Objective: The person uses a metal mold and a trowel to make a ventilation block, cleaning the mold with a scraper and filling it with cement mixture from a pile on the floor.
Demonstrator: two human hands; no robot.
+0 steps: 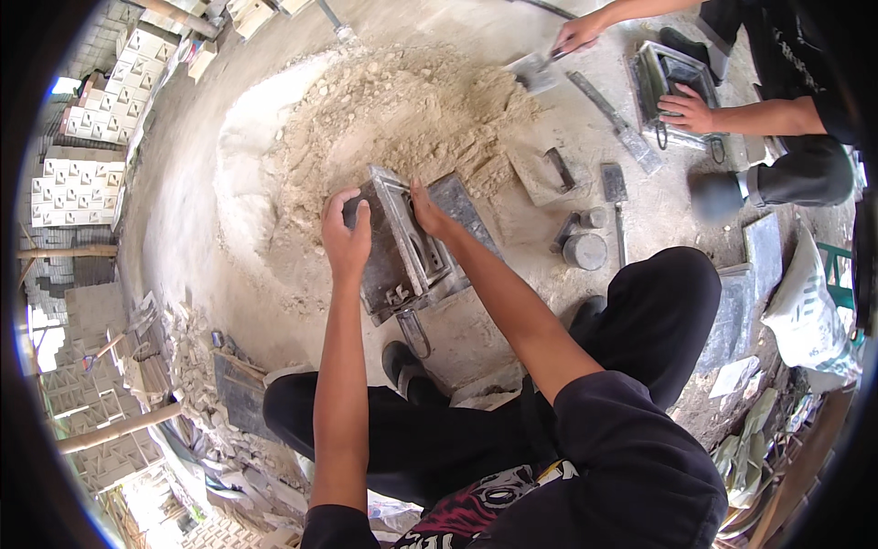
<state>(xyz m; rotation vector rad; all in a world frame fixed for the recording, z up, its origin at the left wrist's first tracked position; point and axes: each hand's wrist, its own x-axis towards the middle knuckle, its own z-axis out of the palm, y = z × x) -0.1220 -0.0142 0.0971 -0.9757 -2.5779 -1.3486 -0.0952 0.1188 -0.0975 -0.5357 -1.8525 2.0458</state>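
Note:
A grey metal block mould stands tilted on its side between my hands, its inner frame facing right and a looped handle at its near end. My left hand grips its left side, with thumb and fingers curled over the edge. Against its right face, near the far end, my right hand holds with the fingers close together. A dark flat plate lies to the right, partly hidden by the mould and my right forearm. Just beyond the mould spreads a heap of pale sandy mix.
At upper right, a co-worker's hand rests on another mould; the other hand holds a trowel. A float, a round tin and a flat-bladed tool lie right. Patterned blocks are stacked far left.

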